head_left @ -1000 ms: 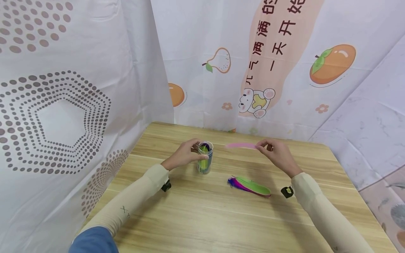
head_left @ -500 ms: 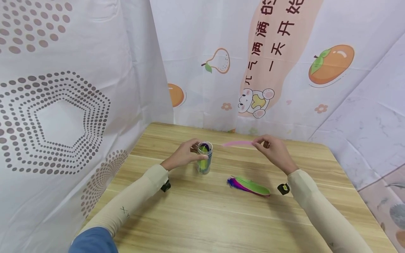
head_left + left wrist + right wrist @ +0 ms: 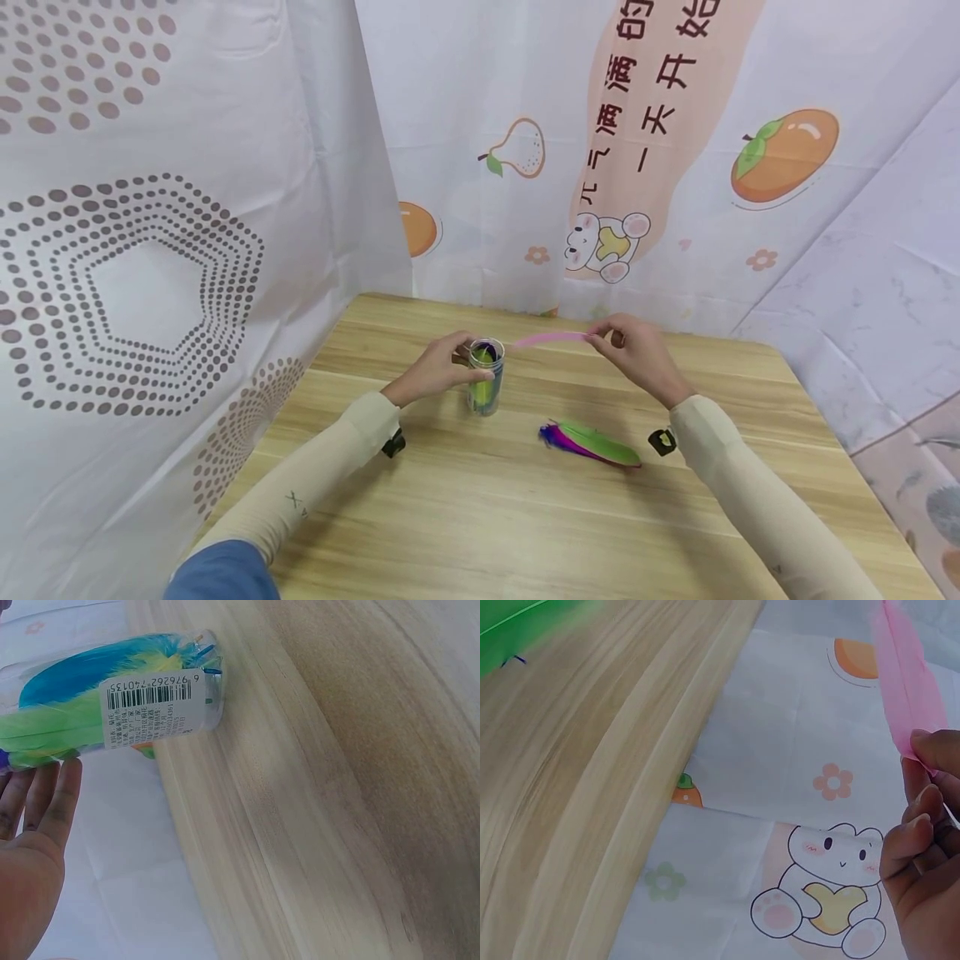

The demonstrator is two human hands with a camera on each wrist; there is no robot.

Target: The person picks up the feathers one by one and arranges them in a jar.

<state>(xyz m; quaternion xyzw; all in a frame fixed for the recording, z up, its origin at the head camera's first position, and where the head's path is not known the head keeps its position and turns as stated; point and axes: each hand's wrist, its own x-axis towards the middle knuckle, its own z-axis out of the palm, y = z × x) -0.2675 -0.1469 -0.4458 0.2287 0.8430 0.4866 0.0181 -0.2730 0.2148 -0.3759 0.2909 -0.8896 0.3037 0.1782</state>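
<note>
A clear plastic jar (image 3: 486, 393) with colourful feathers inside stands upright on the table. My left hand (image 3: 437, 369) grips it from the left, thumb in front. In the left wrist view the jar (image 3: 67, 712) shows blue and green feathers and a barcode label (image 3: 154, 709). My right hand (image 3: 633, 354) pinches one end of a pink feather (image 3: 551, 337) between thumb and finger. The feather points left, and its far tip is close to the jar's rim; the head view does not show whether they touch. In the right wrist view the pink feather (image 3: 909, 679) rises from the fingertips.
A small pile of green, magenta and blue feathers (image 3: 592, 443) lies on the wooden table (image 3: 480, 525), in front of the right hand. White printed cloth (image 3: 465, 167) hangs behind the table, and another patterned cloth (image 3: 150, 292) hangs along its left side.
My right hand has moved left with the pink feather, bringing its tip nearer to the jar's mouth. The left hand and the jar have stayed in place.
</note>
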